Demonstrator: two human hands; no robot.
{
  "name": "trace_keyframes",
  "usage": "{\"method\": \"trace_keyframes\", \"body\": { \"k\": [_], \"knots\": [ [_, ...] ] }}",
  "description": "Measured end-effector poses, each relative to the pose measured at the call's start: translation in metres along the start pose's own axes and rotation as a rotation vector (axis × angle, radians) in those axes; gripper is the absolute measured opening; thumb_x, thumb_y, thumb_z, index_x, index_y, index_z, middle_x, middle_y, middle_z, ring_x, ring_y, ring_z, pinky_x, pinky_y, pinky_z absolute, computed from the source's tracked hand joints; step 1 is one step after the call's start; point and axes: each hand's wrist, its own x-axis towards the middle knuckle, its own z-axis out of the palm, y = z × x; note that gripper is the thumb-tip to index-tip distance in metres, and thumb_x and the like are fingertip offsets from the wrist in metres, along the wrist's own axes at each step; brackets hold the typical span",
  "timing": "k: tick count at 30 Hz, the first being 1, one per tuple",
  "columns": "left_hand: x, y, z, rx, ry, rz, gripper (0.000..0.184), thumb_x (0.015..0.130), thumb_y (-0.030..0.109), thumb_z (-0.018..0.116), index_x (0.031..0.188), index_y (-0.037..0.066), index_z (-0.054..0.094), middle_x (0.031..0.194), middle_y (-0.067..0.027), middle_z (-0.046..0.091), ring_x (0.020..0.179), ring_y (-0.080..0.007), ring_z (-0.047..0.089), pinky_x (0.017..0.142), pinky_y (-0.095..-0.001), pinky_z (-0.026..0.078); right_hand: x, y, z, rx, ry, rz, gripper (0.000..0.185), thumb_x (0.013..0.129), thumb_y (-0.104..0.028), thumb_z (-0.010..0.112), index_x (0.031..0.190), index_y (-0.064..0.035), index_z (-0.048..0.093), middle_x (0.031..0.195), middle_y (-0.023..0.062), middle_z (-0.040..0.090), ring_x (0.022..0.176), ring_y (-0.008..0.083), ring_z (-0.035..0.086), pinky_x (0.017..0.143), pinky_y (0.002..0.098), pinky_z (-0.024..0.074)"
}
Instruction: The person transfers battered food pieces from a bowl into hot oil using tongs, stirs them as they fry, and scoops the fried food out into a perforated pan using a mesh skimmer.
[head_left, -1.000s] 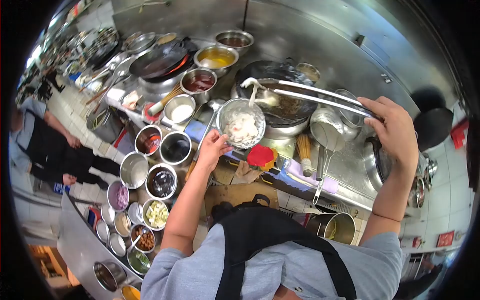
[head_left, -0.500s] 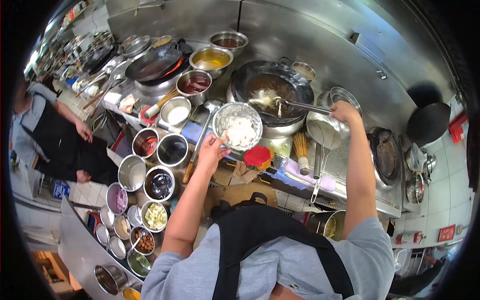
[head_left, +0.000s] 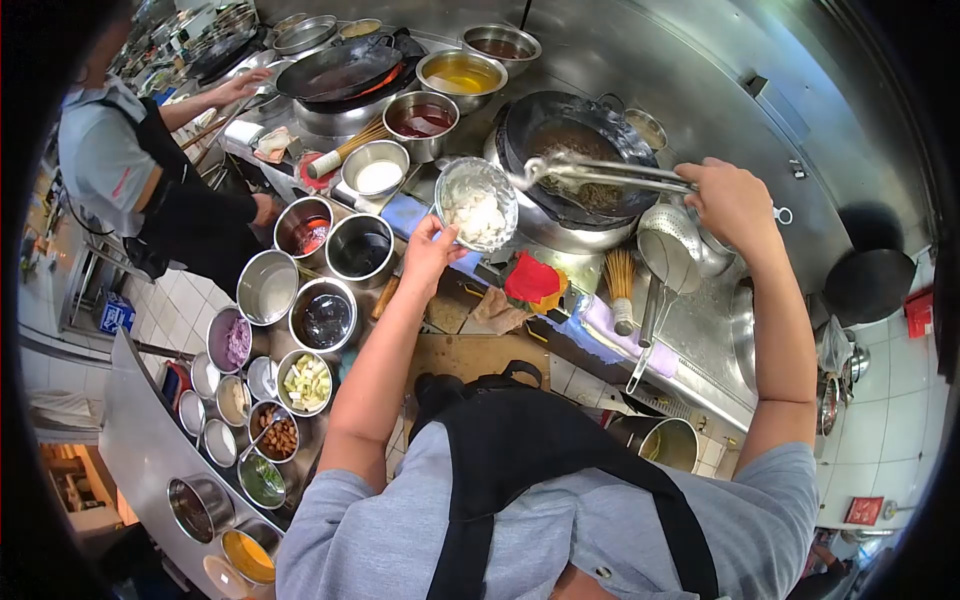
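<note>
My left hand (head_left: 428,255) grips the near rim of a metal bowl (head_left: 509,190). White, batter-coated pieces (head_left: 477,213) lie in the bowl, which is tilted toward me. My right hand (head_left: 733,203) is closed around a pair of metal tongs (head_left: 630,172). The tongs reach left, their tips near the bowl's right side and above the wok's near edge. Under them sits a dark wok (head_left: 520,125) with brownish oil and bubbling at its middle. What the tong tips pinch, if anything, I cannot make out.
Steel bowls of red liquid (head_left: 420,119), yellow liquid (head_left: 462,80) and white powder (head_left: 378,177) stand left of the wok. A strainer (head_left: 665,232) and a bamboo brush (head_left: 620,285) lie to the right. Several ingredient pots are at left. A co-worker (head_left: 130,170) stands beyond them.
The tongs have swung from over the oil back toward the bowl, and my right hand has risen slightly. The bowl is still in my left hand. The co-worker has stepped closer to the stove, arm outstretched.
</note>
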Motion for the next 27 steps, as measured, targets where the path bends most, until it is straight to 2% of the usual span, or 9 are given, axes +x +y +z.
{"method": "trace_keyframes", "body": {
  "k": [5, 8, 15, 17, 18, 20, 21, 23, 27],
  "knots": [
    [0.027, -0.004, -0.002, 0.019, -0.026, -0.007, 0.016, 0.088, 0.009, 0.054, 0.079, 0.01, 0.041, 0.085, -0.0042, 0.058, 0.068, -0.0166, 0.06, 0.065, -0.03, 0.053, -0.009, -0.006, 0.004, -0.008, -0.046, -0.054, 0.028, 0.075, -0.017, 0.063, 0.104, -0.017, 0.063, 0.087, 0.007, 0.061, 0.084, 0.0291, 0.06, 0.069, 0.0403, 0.0478],
    [0.03, 0.001, 0.002, 0.025, -0.053, -0.021, 0.015, 0.087, 0.007, 0.054, 0.079, 0.009, 0.042, 0.087, -0.0048, 0.057, 0.069, -0.0155, 0.061, 0.059, -0.0253, 0.053, -0.014, 0.007, 0.009, 0.031, -0.046, -0.012, 0.031, 0.075, -0.017, 0.065, 0.107, -0.0176, 0.063, 0.095, 0.0091, 0.063, 0.087, 0.0286, 0.061, 0.074, 0.0393, 0.0488],
    [0.025, 0.005, 0.006, 0.019, -0.061, -0.011, 0.016, 0.087, 0.007, 0.054, 0.079, 0.009, 0.04, 0.086, -0.0053, 0.057, 0.071, -0.0171, 0.06, 0.064, -0.0296, 0.054, -0.006, 0.073, 0.02, 0.341, -0.171, 0.231, 0.035, 0.076, -0.02, 0.064, 0.111, -0.0137, 0.062, 0.101, 0.0127, 0.063, 0.097, 0.0323, 0.057, 0.083, 0.0392, 0.045],
    [0.021, 0.004, 0.008, 0.022, -0.052, -0.025, 0.016, 0.087, 0.007, 0.054, 0.08, 0.009, 0.041, 0.087, -0.0059, 0.057, 0.071, -0.0171, 0.06, 0.064, -0.0297, 0.054, 0.003, 0.092, 0.048, 0.359, -0.236, 0.145, 0.033, 0.079, -0.018, 0.062, 0.111, -0.0117, 0.062, 0.088, 0.0121, 0.066, 0.079, 0.0275, 0.063, 0.07, 0.0365, 0.0486],
    [0.018, 0.004, 0.008, 0.035, -0.05, -0.037, 0.015, 0.087, 0.007, 0.054, 0.08, 0.009, 0.041, 0.088, -0.0064, 0.058, 0.072, -0.0172, 0.061, 0.065, -0.0301, 0.054, 0.009, 0.099, 0.064, 0.356, -0.23, 0.155, 0.033, 0.079, -0.018, 0.062, 0.111, -0.0117, 0.062, 0.088, 0.0121, 0.066, 0.079, 0.0275, 0.063, 0.07, 0.0365, 0.0486],
    [0.015, 0.001, 0.008, 0.035, -0.058, -0.041, 0.015, 0.086, 0.008, 0.055, 0.08, 0.01, 0.042, 0.088, -0.0051, 0.057, 0.071, -0.0168, 0.06, 0.064, -0.0299, 0.053, 0.021, 0.109, 0.104, 0.636, -0.453, 0.378, 0.029, 0.082, -0.018, 0.059, 0.111, -0.0106, 0.063, 0.07, 0.0078, 0.062, 0.055, 0.018, 0.058, 0.051, 0.0327, 0.0453],
    [0.013, 0.0, 0.008, 0.035, -0.054, -0.049, 0.015, 0.086, 0.009, 0.056, 0.08, 0.011, 0.043, 0.088, -0.0038, 0.056, 0.069, -0.0164, 0.059, 0.064, -0.0297, 0.052, 0.025, 0.116, 0.13, 0.771, -0.491, 0.395, 0.021, 0.085, -0.022, 0.057, 0.099, -0.009, 0.066, 0.059, 0.0026, 0.054, 0.043, 0.0102, 0.046, 0.04, 0.0281, 0.0368],
    [0.009, 0.0, 0.009, 0.043, -0.052, -0.061, 0.015, 0.086, 0.01, 0.057, 0.08, 0.011, 0.043, 0.089, -0.004, 0.058, 0.068, -0.0159, 0.059, 0.064, -0.029, 0.052, 0.033, 0.123, 0.178, 0.832, -0.575, 0.466, 0.023, 0.087, -0.026, 0.055, 0.085, -0.0044, 0.063, 0.06, 0.0034, 0.055, 0.042, 0.0111, 0.047, 0.039, 0.0285, 0.0373],
    [0.002, -0.001, 0.006, 0.04, -0.041, -0.089, 0.015, 0.086, 0.011, 0.056, 0.08, 0.012, 0.043, 0.09, -0.0048, 0.059, 0.068, -0.0157, 0.059, 0.065, -0.0288, 0.053, 0.032, 0.126, 0.217, 0.95, -0.61, 0.555, 0.03, 0.089, -0.027, 0.052, 0.075, -0.0018, 0.059, 0.059, 0.0041, 0.055, 0.041, 0.0114, 0.046, 0.038, 0.029, 0.0372]
  ]
}}
